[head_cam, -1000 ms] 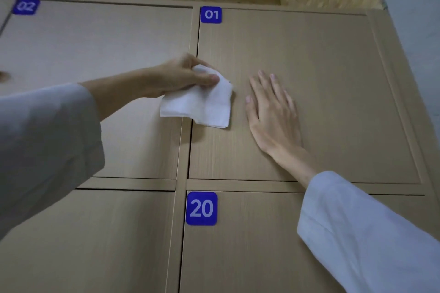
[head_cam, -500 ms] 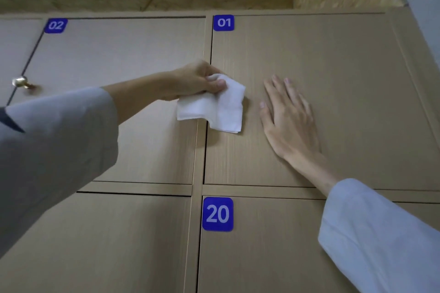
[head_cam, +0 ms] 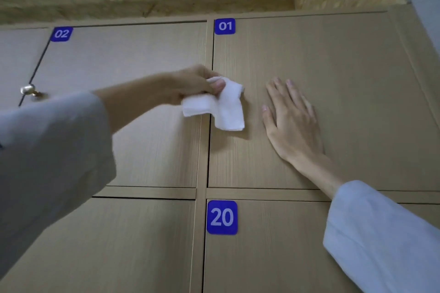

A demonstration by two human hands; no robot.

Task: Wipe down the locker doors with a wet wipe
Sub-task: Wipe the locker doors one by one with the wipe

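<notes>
While wet wipe (head_cam: 220,108) is pinched in left hand (head_cam: 190,85), now bunched tighter; held at door 01 (head_cam: 333,102) left edge. Right hand (head_cam: 290,121) flat, just beside grip. Wiping barely begun.

A white wet wipe (head_cam: 222,108), crumpled and drooping, hangs against the left edge of closed tan wood-grain locker door 01 (head_cam: 333,74), at nine o'clock.
</notes>
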